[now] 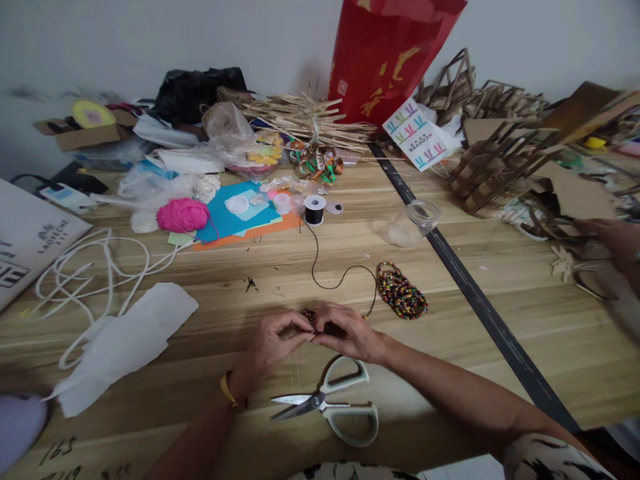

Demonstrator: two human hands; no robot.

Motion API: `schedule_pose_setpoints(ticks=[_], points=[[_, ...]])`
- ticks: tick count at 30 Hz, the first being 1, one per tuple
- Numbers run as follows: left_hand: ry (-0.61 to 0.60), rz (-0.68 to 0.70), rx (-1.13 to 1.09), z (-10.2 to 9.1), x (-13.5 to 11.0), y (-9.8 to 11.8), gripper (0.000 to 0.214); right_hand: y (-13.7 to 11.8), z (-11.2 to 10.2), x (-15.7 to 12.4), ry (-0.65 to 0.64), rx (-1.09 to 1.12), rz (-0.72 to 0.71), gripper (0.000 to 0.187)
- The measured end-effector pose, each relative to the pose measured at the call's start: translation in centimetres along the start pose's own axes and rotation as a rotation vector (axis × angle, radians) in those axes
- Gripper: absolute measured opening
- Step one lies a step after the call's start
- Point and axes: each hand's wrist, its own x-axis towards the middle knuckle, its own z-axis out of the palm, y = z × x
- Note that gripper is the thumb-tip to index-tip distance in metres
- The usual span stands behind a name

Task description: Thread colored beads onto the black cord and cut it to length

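Your left hand [274, 339] and right hand [350, 333] meet over the pale wood-grain table [240, 413]. On each, thumb and forefinger are pinched together, with no visible gap, apparently on a small, dark, beaded piece [307, 315] between the hands; the exact grip is too small to tell.

Main risk: a slip. Should either pinch loosen, small beads could slide off and scatter across the bare tabletop.

Second: the thin black cord [330, 288] runs slack from the white-flanged spool of black thread [314, 214] towards your right hand, passing just beside the coiled strand of multicoloured round beads [401, 292]. A tug could snag the coil or drag the spool.

Third: the pale-handled steel scissors [316, 401] lie with blades apart just below your hands; a dropped wrist could meet an edge.
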Motion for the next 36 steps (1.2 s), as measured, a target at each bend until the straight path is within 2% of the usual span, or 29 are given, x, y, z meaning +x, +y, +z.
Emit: schedule_pose_setpoints(ticks=[4,14,20,26,30,33,36], points=[[0.007,-0.016,-0.029,-0.03,0.01,-0.02,0.012,0.09,0.03,-0.03,0.012,-0.03,-0.036,0.018],[-0.046,0.069,0.06,-0.23,0.32,0.62,0.014,-0.18,-0.14,0.18,-0.011,-0.084,-0.061,0.008],[-0.027,0.089,0.063,-0.56,0.36,0.78,0.015,0.11,-0.01,-0.36,0.091,-0.122,-0.015,0.007],[-0.015,0.1,0.044,-0.68,0.36,0.58,0.016,-0.06,-0.32,-0.32,0.206,-0.008,0.057,0.01],[-0.005,0.107,0.04,-0.61,0.38,0.65,0.016,-0.22,-0.29,-0.18,0.154,-0.011,0.051,0.01],[-0.009,0.109,0.051,-0.54,0.33,0.61,0.015,-0.22,-0.14,-0.07,0.054,-0.022,0.0,0.011],[-0.008,0.119,0.058,-0.51,0.3,0.43,0.012,-0.18,-0.05,0.1,0.029,-0.012,-0.042,0.009]])
